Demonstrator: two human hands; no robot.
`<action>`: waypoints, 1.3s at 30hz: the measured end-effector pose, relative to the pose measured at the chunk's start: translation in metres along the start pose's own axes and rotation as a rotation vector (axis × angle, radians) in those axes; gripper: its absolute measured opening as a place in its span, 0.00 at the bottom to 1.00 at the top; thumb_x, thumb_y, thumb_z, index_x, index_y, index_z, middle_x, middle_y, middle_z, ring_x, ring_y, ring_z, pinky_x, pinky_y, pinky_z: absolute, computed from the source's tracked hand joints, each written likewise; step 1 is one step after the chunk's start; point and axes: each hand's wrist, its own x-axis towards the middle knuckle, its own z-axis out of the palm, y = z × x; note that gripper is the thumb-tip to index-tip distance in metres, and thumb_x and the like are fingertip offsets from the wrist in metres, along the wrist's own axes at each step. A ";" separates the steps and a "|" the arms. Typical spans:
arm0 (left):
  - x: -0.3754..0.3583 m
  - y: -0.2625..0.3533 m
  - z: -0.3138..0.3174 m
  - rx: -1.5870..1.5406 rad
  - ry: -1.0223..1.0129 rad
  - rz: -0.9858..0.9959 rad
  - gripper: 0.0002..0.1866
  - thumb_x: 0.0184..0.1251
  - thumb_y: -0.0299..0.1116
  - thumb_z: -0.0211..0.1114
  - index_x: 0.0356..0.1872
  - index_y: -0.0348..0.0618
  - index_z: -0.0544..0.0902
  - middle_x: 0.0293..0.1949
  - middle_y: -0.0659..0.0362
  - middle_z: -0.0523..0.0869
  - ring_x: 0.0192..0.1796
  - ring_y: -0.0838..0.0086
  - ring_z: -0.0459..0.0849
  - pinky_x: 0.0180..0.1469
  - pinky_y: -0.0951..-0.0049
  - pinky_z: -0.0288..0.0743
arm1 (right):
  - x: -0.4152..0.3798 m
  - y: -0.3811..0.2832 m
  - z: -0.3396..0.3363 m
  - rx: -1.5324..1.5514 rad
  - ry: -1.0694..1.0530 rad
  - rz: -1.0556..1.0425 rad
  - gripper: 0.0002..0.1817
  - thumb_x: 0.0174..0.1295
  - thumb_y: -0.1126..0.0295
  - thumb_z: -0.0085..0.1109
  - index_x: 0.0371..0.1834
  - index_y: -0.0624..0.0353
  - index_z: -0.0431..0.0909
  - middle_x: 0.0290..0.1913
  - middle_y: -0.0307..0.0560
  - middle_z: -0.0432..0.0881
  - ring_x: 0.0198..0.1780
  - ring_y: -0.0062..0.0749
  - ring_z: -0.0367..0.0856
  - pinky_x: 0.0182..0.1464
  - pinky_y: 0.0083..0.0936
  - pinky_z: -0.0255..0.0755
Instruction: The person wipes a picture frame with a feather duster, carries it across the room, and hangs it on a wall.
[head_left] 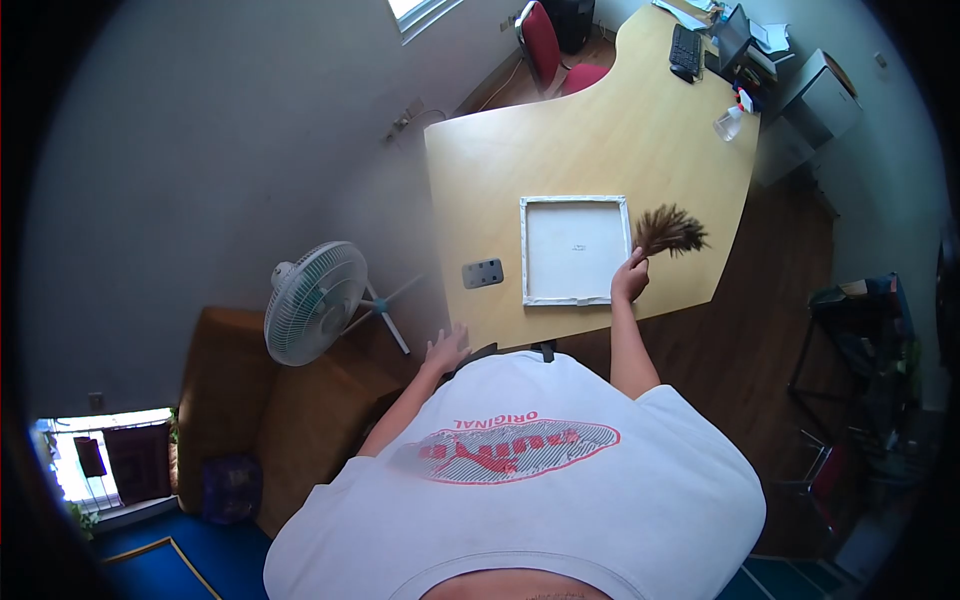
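The desk [600, 140] lies mostly bare: a wide open stretch runs from the white framed canvas [574, 250] up to the far end, where a keyboard [685, 50], a spray bottle [729, 123] and stacked papers [770, 38] crowd the corner. Near the front edge, the canvas fills the middle, with a grey socket plate [482, 272] to its left and a clear lane between them. The right hand [630, 278] with its feather duster [668, 232] takes the strip right of the canvas, and a standing fan [316, 302] blocks the desk's left side by the left hand [446, 349].
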 end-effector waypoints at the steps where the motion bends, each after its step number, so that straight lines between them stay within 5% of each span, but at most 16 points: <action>1: 0.001 -0.002 0.001 -0.006 0.004 0.011 0.40 0.70 0.50 0.57 0.78 0.62 0.47 0.80 0.66 0.43 0.79 0.47 0.44 0.75 0.37 0.43 | 0.001 0.002 -0.004 -0.004 -0.022 -0.014 0.27 0.72 0.48 0.44 0.32 0.64 0.78 0.31 0.67 0.82 0.37 0.67 0.80 0.38 0.55 0.71; 3: 0.004 -0.006 0.004 -0.011 0.006 0.025 0.40 0.70 0.50 0.57 0.78 0.62 0.47 0.80 0.66 0.43 0.79 0.47 0.44 0.75 0.37 0.43 | 0.002 0.009 -0.008 -0.011 -0.041 -0.029 0.27 0.72 0.48 0.44 0.34 0.63 0.78 0.31 0.67 0.82 0.37 0.67 0.80 0.39 0.54 0.71; 6: 0.006 -0.008 0.006 -0.015 0.007 0.033 0.41 0.70 0.49 0.58 0.78 0.62 0.46 0.80 0.66 0.43 0.79 0.47 0.44 0.75 0.36 0.43 | 0.005 0.023 -0.012 -0.242 -0.516 -0.395 0.26 0.71 0.47 0.45 0.36 0.63 0.76 0.34 0.68 0.82 0.39 0.69 0.79 0.40 0.55 0.72; 8: 0.004 -0.008 0.007 -0.016 0.005 0.039 0.42 0.69 0.49 0.59 0.78 0.62 0.45 0.80 0.66 0.42 0.79 0.47 0.44 0.74 0.36 0.43 | 0.009 0.027 -0.011 -0.392 -0.562 -0.352 0.25 0.71 0.46 0.46 0.35 0.61 0.76 0.34 0.67 0.82 0.39 0.68 0.80 0.41 0.56 0.72; 12: 0.004 -0.007 0.007 -0.033 0.007 0.035 0.43 0.69 0.49 0.59 0.78 0.61 0.44 0.80 0.65 0.41 0.79 0.47 0.45 0.74 0.36 0.44 | 0.015 0.042 0.003 -0.313 -0.417 -0.227 0.25 0.72 0.46 0.42 0.39 0.59 0.75 0.37 0.64 0.83 0.41 0.63 0.82 0.44 0.54 0.73; 14: 0.005 -0.005 0.008 -0.053 0.003 0.022 0.44 0.68 0.49 0.60 0.79 0.61 0.43 0.80 0.65 0.40 0.79 0.47 0.45 0.74 0.36 0.44 | 0.018 0.038 -0.001 -0.467 -0.627 -0.360 0.24 0.72 0.46 0.42 0.40 0.57 0.75 0.36 0.64 0.83 0.41 0.63 0.82 0.43 0.54 0.74; 18: 0.007 -0.006 0.013 -0.060 0.013 0.020 0.45 0.68 0.49 0.61 0.79 0.61 0.43 0.80 0.64 0.39 0.79 0.46 0.45 0.73 0.35 0.45 | 0.021 0.039 0.013 -0.386 -0.535 -0.383 0.23 0.70 0.46 0.47 0.39 0.56 0.75 0.34 0.64 0.83 0.38 0.66 0.80 0.40 0.57 0.72; 20: 0.005 -0.007 0.014 -0.057 0.014 0.022 0.45 0.68 0.49 0.62 0.79 0.61 0.43 0.80 0.64 0.39 0.79 0.46 0.46 0.73 0.35 0.46 | 0.029 0.036 0.007 -0.502 -0.709 -0.540 0.23 0.70 0.46 0.47 0.38 0.57 0.75 0.34 0.64 0.83 0.39 0.66 0.80 0.40 0.56 0.72; 24: 0.006 -0.006 0.011 -0.052 0.011 0.020 0.46 0.67 0.50 0.62 0.79 0.61 0.43 0.80 0.64 0.40 0.78 0.46 0.47 0.73 0.35 0.46 | 0.034 0.033 0.002 -0.410 -0.558 -0.328 0.23 0.69 0.46 0.48 0.39 0.58 0.76 0.37 0.63 0.83 0.42 0.64 0.81 0.43 0.54 0.74; 31: 0.013 -0.011 0.014 -0.061 -0.006 0.043 0.46 0.67 0.51 0.62 0.79 0.61 0.43 0.80 0.63 0.40 0.78 0.45 0.48 0.73 0.35 0.47 | 0.026 0.048 -0.008 -0.383 -0.474 -0.251 0.23 0.69 0.46 0.47 0.38 0.58 0.76 0.36 0.64 0.83 0.41 0.64 0.81 0.42 0.55 0.73; 34: 0.015 -0.014 0.015 -0.033 -0.017 0.052 0.46 0.68 0.52 0.61 0.79 0.61 0.42 0.80 0.62 0.39 0.78 0.45 0.48 0.73 0.35 0.47 | 0.022 0.049 -0.014 -0.496 -0.662 -0.404 0.23 0.69 0.46 0.47 0.38 0.57 0.76 0.36 0.63 0.83 0.41 0.64 0.80 0.42 0.55 0.73; 38: 0.016 -0.017 0.013 -0.014 -0.040 0.056 0.45 0.68 0.54 0.59 0.79 0.61 0.42 0.80 0.64 0.38 0.78 0.46 0.48 0.73 0.36 0.47 | 0.017 0.052 -0.003 -0.361 -0.490 -0.269 0.23 0.71 0.47 0.44 0.38 0.58 0.76 0.37 0.62 0.83 0.42 0.63 0.81 0.44 0.54 0.74; 39: 0.018 -0.019 0.013 -0.003 -0.053 0.062 0.45 0.69 0.55 0.58 0.79 0.62 0.42 0.80 0.64 0.37 0.78 0.46 0.47 0.73 0.36 0.47 | 0.016 0.050 -0.006 -0.432 -0.608 -0.336 0.24 0.71 0.46 0.44 0.39 0.58 0.76 0.37 0.62 0.83 0.42 0.62 0.82 0.44 0.54 0.74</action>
